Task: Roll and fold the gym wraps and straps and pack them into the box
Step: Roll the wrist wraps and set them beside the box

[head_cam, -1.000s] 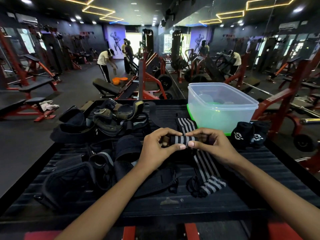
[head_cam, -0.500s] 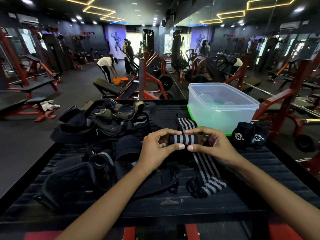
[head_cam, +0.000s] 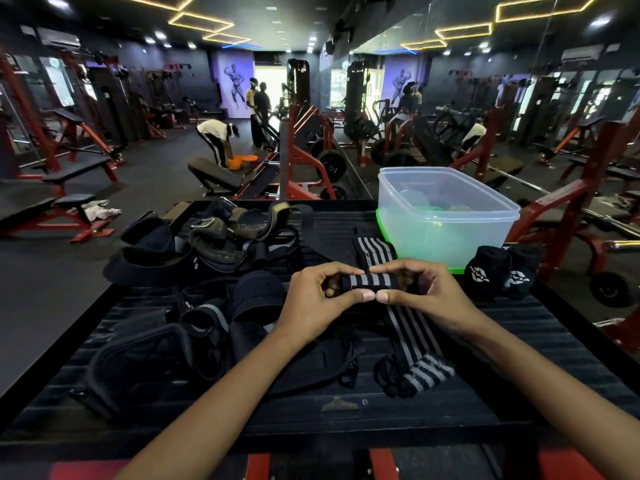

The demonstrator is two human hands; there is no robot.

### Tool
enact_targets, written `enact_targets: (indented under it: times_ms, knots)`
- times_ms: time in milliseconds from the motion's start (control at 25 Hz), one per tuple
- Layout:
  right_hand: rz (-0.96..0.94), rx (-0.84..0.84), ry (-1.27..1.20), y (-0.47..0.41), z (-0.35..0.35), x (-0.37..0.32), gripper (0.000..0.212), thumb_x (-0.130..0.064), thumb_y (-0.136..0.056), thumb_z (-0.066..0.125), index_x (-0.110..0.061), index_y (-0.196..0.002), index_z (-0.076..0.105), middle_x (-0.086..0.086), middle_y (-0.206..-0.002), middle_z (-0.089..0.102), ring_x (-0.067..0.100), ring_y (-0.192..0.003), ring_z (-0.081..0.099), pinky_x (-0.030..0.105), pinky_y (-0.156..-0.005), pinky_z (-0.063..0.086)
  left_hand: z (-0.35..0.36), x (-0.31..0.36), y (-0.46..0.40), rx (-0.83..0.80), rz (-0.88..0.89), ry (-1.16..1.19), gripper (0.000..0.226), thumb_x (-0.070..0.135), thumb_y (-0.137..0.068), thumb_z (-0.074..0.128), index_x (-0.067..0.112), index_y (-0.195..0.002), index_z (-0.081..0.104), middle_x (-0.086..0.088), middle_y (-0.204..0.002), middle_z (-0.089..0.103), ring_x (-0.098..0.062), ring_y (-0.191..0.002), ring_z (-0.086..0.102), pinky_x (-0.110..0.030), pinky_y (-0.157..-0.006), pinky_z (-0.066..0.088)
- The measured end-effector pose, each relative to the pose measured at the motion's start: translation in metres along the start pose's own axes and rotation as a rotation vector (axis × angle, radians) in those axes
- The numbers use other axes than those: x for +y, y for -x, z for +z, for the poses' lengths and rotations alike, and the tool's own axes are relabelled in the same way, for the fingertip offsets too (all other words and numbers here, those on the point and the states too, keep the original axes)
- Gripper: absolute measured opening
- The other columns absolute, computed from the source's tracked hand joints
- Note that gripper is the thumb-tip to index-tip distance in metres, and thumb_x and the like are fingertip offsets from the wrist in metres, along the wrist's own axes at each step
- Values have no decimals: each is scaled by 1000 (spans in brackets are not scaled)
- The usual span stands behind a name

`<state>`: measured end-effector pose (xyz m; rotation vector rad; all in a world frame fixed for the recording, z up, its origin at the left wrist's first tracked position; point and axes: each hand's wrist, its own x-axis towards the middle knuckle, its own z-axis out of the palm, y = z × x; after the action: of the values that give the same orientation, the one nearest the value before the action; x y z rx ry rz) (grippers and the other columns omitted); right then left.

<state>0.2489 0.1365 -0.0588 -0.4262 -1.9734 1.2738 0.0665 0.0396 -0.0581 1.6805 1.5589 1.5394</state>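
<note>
Two hands [head_cam: 370, 296] pinching black wrap [head_cam: 370, 281], grey stripes, half rolled

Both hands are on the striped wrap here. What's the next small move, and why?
Probably another turn of the roll toward the body: both hands, left and right, pinch the striped wrap, and a long unrolled tail lies on the table.

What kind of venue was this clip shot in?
A commercial gym, almost certainly: red-framed weight machines with a plate loaded on one, padded benches, and a bodybuilder mural on the back wall.
</note>
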Motion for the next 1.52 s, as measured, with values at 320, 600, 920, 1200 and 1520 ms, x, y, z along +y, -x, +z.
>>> enact_targets:
  times_ms: [320,600,920,1200,1520]
  knots:
    - [11,21,16,1,0,-1,26,-8,-71,77,-4,-97,72,8,-92,75,15,-83,69,22,-77,53,-2,-2,0,-17,14,19,30,24,-65,87,21,-92,75,6,-88,74,-6,-83,70,-23,-78,55]
    - [-37,6,16,-2,-1,3,35,-5,-70,78,-5,-104,69,10,-102,70,20,-96,66,34,-88,51,0,-2,0,12,-21,-13,31,29,-67,85,28,-96,74,21,-69,63,0,-56,49,-16,-60,41]
    - [-42,-8,11,-1,-1,4,41,-8,-71,80,-9,-111,68,12,-113,67,25,-111,62,39,-95,49,-2,2,0,-33,-31,83,31,19,-68,85,20,-96,72,9,-78,68,2,-58,53,-17,-61,45]
    - [-4,18,-32,-1,-1,5,38,-6,-71,78,-8,-108,70,17,-108,69,32,-98,65,50,-94,48,-1,-1,1,-58,26,64,38,16,-67,86,21,-101,69,4,-99,71,-8,-93,66,-26,-84,54]
    - [7,27,-11,-2,-2,6,41,-10,-68,81,-17,-107,73,13,-109,71,36,-102,66,55,-97,48,-2,-3,1,-44,43,24,41,18,-65,87,20,-102,70,4,-104,67,-3,-99,62,-14,-86,47]
